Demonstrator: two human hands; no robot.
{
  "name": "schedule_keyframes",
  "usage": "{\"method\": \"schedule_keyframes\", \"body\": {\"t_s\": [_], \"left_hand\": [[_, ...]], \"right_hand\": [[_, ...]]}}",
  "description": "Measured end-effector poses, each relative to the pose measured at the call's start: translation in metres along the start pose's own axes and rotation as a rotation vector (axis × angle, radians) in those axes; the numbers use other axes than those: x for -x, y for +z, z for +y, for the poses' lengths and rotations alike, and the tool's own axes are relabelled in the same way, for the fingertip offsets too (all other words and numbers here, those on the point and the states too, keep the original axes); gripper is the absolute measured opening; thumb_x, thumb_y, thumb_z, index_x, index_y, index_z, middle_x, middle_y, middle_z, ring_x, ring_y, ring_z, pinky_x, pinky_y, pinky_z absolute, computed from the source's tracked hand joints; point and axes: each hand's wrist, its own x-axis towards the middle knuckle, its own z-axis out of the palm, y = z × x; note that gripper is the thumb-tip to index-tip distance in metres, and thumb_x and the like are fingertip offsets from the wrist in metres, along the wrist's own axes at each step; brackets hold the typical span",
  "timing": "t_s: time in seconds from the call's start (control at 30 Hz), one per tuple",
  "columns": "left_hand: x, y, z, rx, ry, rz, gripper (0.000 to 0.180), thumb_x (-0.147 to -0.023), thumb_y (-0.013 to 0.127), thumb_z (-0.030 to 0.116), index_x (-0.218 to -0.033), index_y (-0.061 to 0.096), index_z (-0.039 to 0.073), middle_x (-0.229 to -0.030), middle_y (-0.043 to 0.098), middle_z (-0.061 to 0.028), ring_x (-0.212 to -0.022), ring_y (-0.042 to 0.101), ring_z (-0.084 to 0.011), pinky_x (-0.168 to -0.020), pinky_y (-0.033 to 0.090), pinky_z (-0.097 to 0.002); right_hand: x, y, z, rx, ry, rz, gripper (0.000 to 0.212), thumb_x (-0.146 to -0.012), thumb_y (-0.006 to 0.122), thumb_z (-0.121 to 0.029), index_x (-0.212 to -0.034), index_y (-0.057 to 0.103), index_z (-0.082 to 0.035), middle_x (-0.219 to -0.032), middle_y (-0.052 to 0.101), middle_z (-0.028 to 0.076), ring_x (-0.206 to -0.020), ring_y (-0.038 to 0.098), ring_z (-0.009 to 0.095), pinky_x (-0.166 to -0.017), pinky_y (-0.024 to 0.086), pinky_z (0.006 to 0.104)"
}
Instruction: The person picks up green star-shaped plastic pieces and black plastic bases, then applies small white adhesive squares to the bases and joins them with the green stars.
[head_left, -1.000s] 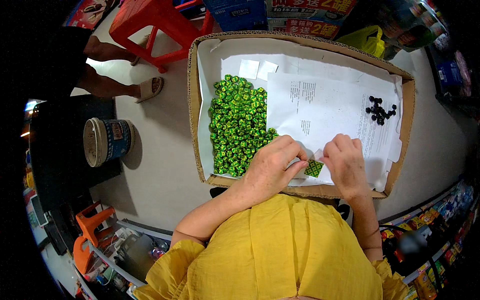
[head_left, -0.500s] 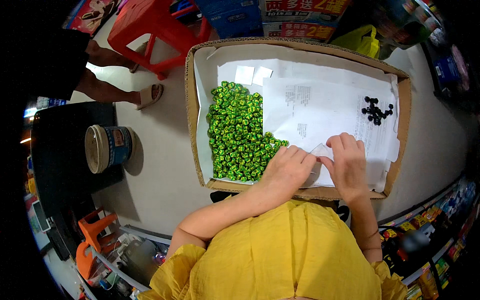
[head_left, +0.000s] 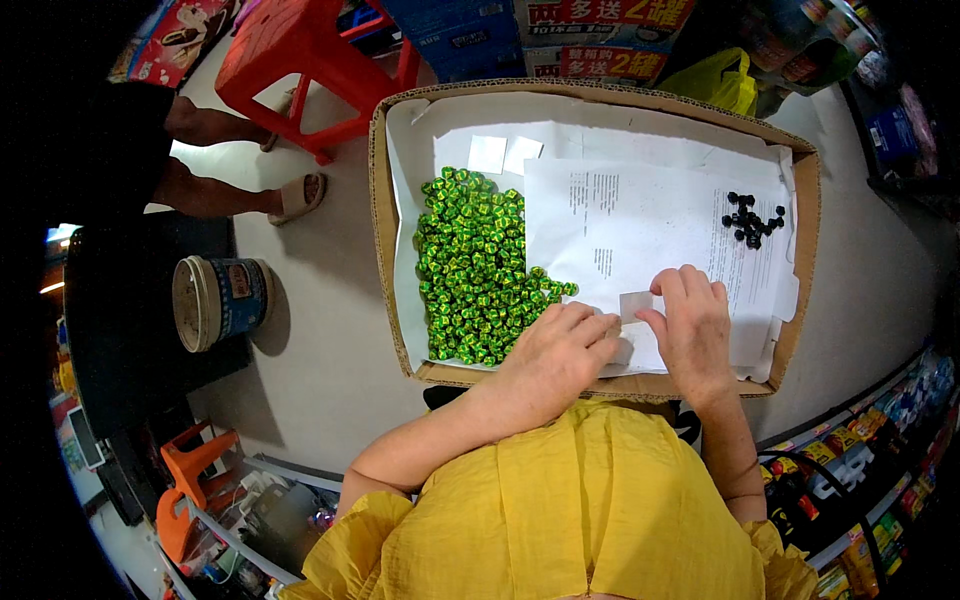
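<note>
My right hand (head_left: 692, 325) pinches a small, pale, see-through square, like a little plastic bag (head_left: 634, 305), between thumb and fingertips. Beside it, my left hand (head_left: 562, 350) has its fingers curled together at the square's lower edge; what they hold, if anything, is hidden. A pale flat piece (head_left: 622, 351) shows just under its fingertips. Left of my hands lies a big heap of small faceted green-and-yellow pieces, like many-sided dice (head_left: 470, 265). A smaller cluster of black faceted pieces (head_left: 752, 220) rests on the printed paper sheet (head_left: 640, 220) at the right.
Everything lies in a shallow, paper-lined cardboard box (head_left: 810, 240). Two white squares (head_left: 487, 155) sit near its far wall. A red stool (head_left: 300, 70), a bucket (head_left: 235, 300) and another person's legs (head_left: 225, 190) are to the left. Stocked shelves (head_left: 860, 480) stand at lower right.
My left hand has drawn back slightly left and down from the right hand's fingertips. The pale square now shows more fully in my right hand's pinch.
</note>
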Motion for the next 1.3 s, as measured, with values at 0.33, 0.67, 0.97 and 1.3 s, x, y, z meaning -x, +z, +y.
{"method": "schedule_keyframes", "body": {"t_s": [0.33, 0.67, 0.97, 1.3], "left_hand": [[-0.016, -0.008, -0.007, 0.162, -0.183, 0.098, 0.01, -0.072, 0.066, 0.007, -0.076, 0.057, 0.003, -0.073, 0.053, -0.0091, -0.071, 0.053, -0.0256, -0.062, 0.043, -0.0345], [-0.003, -0.001, 0.008, 0.028, -0.382, -0.183, 0.022, -0.071, 0.068, 0.007, -0.084, 0.05, 0.003, -0.067, 0.057, -0.0114, -0.065, 0.06, -0.0282, -0.056, 0.047, -0.0345], [-0.007, -0.011, 0.003, 0.739, -0.604, 0.137, 0.021, -0.079, 0.062, 0.0, -0.096, 0.049, 0.002, -0.076, 0.061, -0.0078, -0.07, 0.06, -0.0124, -0.063, 0.048, -0.0244], [-0.002, -0.023, -0.002, 0.695, -0.571, 0.223, 0.021, -0.08, 0.055, -0.004, -0.1, 0.05, 0.001, -0.08, 0.06, -0.0093, -0.073, 0.06, -0.0148, -0.066, 0.048, -0.0263]], "right_hand": [[-0.002, -0.01, 0.012, -0.285, -0.008, -0.02, 0.016, -0.07, 0.065, -0.002, -0.077, 0.051, -0.005, -0.07, 0.053, 0.006, -0.067, 0.053, 0.023, -0.064, 0.04, 0.0332], [-0.007, -0.004, 0.01, -0.323, -0.084, 0.084, 0.015, -0.075, 0.062, 0.004, -0.09, 0.06, 0.002, -0.078, 0.062, 0.01, -0.07, 0.06, 0.015, -0.059, 0.048, 0.0248], [0.004, -0.018, -0.008, -0.862, 0.166, -0.312, 0.016, -0.077, 0.065, -0.011, -0.085, 0.061, 0.002, -0.07, 0.059, 0.006, -0.061, 0.05, 0.008, -0.054, 0.041, 0.0209], [0.002, -0.017, -0.009, -0.722, 0.128, -0.214, 0.025, -0.074, 0.065, -0.001, -0.095, 0.052, 0.001, -0.078, 0.061, 0.01, -0.062, 0.058, 0.013, -0.053, 0.045, 0.0239]]}}
